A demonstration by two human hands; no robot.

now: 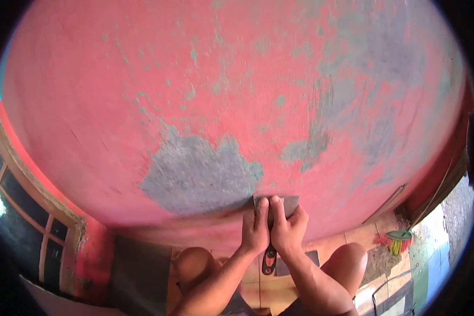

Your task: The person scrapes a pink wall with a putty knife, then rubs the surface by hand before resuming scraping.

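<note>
Head view shows a scraper pressed blade-up against the red wall, low on it, at the lower right edge of a bare grey patch. The left hand and right hand clasp it side by side, fingers closed about its neck and tips laid flat on the blade. Its dark handle hangs between the wrists.

Hands two: left hand, right hand; scraper one; wall one; window one; broom one; knees two
</note>
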